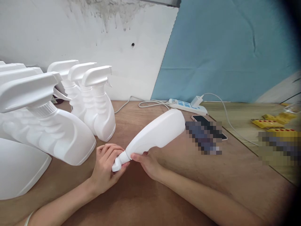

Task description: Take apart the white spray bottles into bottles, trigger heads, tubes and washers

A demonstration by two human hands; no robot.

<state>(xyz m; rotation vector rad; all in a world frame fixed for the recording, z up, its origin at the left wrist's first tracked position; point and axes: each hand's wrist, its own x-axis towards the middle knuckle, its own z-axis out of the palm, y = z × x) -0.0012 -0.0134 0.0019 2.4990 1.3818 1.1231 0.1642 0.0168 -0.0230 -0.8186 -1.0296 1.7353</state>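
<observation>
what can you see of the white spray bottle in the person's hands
The spray bottle is white, smooth and plastic-looking, no label visible, with a curved body, ribbed collar and spray head. It is held slanted over the table, base end away and rightward. The left hand cups the spray head; the right hand holds beside the collar.

Bottle (156, 131) of smooth plastic, tabletop (145, 204) wood-like, hanging (218, 53) creased cloth

The held spray bottle (156, 133) is plain white, as are the standing bottles (103, 116); the desk (134, 201) is brown, the wall (145, 69) white with grey stains (105, 11), the sheet (223, 53) blue-green, the power strip (199, 109) white with blue sockets (180, 103), the yellow pieces (266, 123) red-dotted.
</observation>
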